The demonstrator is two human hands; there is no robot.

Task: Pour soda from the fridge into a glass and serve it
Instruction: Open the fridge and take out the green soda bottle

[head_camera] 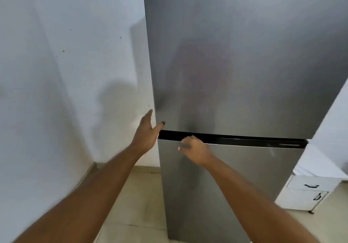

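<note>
A tall grey steel fridge fills the middle and right of the head view, both doors closed. A black recessed handle strip runs between the upper door and the lower door. My left hand is open at the fridge's left edge, thumb touching the corner where the strip begins. My right hand is curled, its fingers hooked over the top edge of the lower door at the strip. No soda or glass is in view.
A white wall stands close on the left of the fridge. A white cabinet with black handles and a white countertop sits to the right. Beige floor tiles lie below.
</note>
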